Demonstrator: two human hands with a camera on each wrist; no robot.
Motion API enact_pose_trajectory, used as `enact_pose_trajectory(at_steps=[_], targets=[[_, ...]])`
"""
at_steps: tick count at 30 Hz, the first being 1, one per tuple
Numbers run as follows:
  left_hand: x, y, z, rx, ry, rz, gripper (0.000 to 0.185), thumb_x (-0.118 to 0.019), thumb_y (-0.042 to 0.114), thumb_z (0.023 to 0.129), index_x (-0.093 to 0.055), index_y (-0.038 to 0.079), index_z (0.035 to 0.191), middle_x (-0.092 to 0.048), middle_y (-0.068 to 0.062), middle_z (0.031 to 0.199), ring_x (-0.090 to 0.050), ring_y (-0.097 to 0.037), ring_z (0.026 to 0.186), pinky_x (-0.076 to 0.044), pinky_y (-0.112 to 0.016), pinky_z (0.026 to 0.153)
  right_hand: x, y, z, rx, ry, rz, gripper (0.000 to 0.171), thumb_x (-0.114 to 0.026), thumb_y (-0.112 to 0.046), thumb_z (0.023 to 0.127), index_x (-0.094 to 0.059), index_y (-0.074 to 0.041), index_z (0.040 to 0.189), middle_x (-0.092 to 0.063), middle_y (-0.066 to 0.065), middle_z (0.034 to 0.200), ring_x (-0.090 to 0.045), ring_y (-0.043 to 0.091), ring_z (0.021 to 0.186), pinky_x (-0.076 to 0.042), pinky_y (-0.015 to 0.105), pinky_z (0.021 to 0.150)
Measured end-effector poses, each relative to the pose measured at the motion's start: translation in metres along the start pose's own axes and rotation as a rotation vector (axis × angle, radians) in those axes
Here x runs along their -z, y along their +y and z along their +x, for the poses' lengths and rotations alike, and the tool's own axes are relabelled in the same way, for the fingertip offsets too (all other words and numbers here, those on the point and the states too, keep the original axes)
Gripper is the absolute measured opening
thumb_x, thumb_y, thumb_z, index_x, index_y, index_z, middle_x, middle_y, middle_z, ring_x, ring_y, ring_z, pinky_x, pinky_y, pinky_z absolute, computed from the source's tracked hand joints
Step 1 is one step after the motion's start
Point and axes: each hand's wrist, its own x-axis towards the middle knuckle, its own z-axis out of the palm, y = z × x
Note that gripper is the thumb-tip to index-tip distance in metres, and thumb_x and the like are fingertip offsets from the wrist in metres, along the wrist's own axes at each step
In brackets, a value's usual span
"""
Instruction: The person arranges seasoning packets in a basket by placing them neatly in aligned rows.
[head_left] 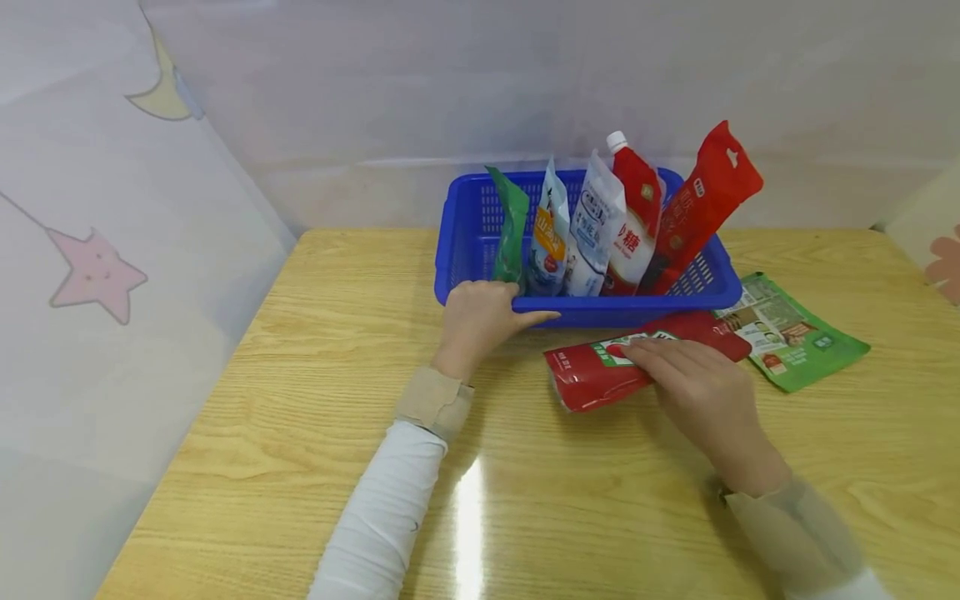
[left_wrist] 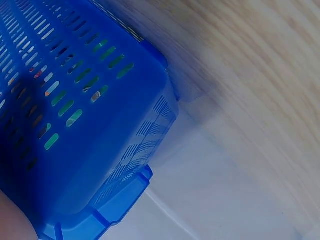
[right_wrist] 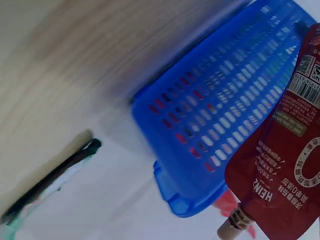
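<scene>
1. On the light wooden table, near its far edge, sits a blue slotted plastic basket w/ five pouches standing inside: a green one, a white-and-orange one, a white-and-blue one, a red-and-white spouted one and a tall red one leaning right.
2. Left hand grips the basket's front rim at its left corner, fingers curled over the edge, thumb lying along the rim.
3. Right hand rests on a red spouted ketchup pouch, fingers laid over its top. Pouch lies flat on the table just in front of the basket. Can't tell whether the thumb wraps under it.
4. Right-wrist view shows the pouch's barcode and its beige spout.
5. Flat green printed packet lies on the table just right of the red pouch, beside the basket's front right corner.
</scene>
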Motion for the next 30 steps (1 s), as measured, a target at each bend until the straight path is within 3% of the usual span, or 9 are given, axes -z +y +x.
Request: enact_pose_trajectory(at_steps=[5,9,13,16,20,24,30], targets=[[0.000,0.002,0.000,0.002,0.030,0.002,0.061,-0.057,0.078,0.071,-0.055,0.018,0.063,-0.043,0.004,0.052,-0.042,-0.012,0.045,-0.028,-0.023,0.043,0.005,-0.011,0.008,0.022,0.027,0.003,0.052,-0.030,-0.035,0.103,-0.072,-0.006,0.106,-0.074,0.012,0.096,-0.071,0.031,0.084,-0.054,0.049,0.074],[0.000,0.004,0.001,0.007,0.027,0.010,0.062,-0.055,0.078,0.073,-0.064,0.017,0.079,-0.059,0.004,0.065,-0.053,-0.013,0.057,-0.041,-0.024,0.054,0.007,-0.016,0.015,0.030,0.067,-0.002,0.050,-0.034,-0.037,0.103,-0.073,-0.006,0.105,-0.074,0.013,0.097,-0.070,0.031,0.085,-0.054,0.049,0.073],[0.001,0.005,0.001,0.015,0.006,0.002,0.063,-0.054,0.078,0.073,-0.065,0.018,0.085,-0.062,0.004,0.071,-0.055,-0.013,0.061,-0.044,-0.024,0.058,0.008,-0.018,0.022,0.024,0.082,-0.011,0.044,-0.039,-0.033,0.102,-0.072,-0.005,0.107,-0.074,0.014,0.098,-0.070,0.031,0.087,-0.054,0.050,0.075],[0.001,0.005,0.001,0.029,-0.026,-0.010,0.062,-0.053,0.078,0.074,-0.064,0.018,0.085,-0.062,0.004,0.072,-0.055,-0.013,0.061,-0.044,-0.024,0.059,0.007,-0.019,0.029,0.001,0.100,-0.003,0.024,-0.065,-0.018,0.090,-0.071,-0.003,0.109,-0.073,0.016,0.099,-0.069,0.033,0.089,-0.054,0.051,0.077],[0.000,0.003,-0.002,0.040,-0.021,-0.023,0.052,-0.060,0.067,0.080,-0.066,0.017,0.090,-0.069,0.003,0.082,-0.061,-0.015,0.070,-0.045,-0.026,0.063,0.005,-0.021,0.041,-0.064,0.115,-0.012,0.049,-0.085,-0.001,0.063,-0.071,-0.003,0.110,-0.073,0.016,0.101,-0.069,0.033,0.092,-0.054,0.051,0.081],[-0.003,0.000,-0.006,0.002,0.049,-0.041,0.035,-0.068,0.050,0.082,-0.068,0.016,0.093,-0.072,0.002,0.090,-0.066,-0.016,0.076,-0.047,-0.027,0.065,0.002,-0.020,0.051,-0.124,0.116,-0.039,0.044,-0.084,-0.003,0.068,-0.071,-0.003,0.109,-0.073,0.016,0.103,-0.069,0.033,0.094,-0.054,0.051,0.084],[-0.005,-0.006,-0.010,-0.097,0.127,-0.094,0.029,-0.074,0.041,0.080,-0.066,0.016,0.093,-0.070,0.003,0.088,-0.066,-0.015,0.077,-0.046,-0.027,0.064,-0.003,-0.017,0.056,-0.157,0.130,-0.045,0.040,-0.083,-0.004,0.069,-0.072,-0.004,0.108,-0.073,0.015,0.103,-0.069,0.033,0.093,-0.054,0.050,0.085]])
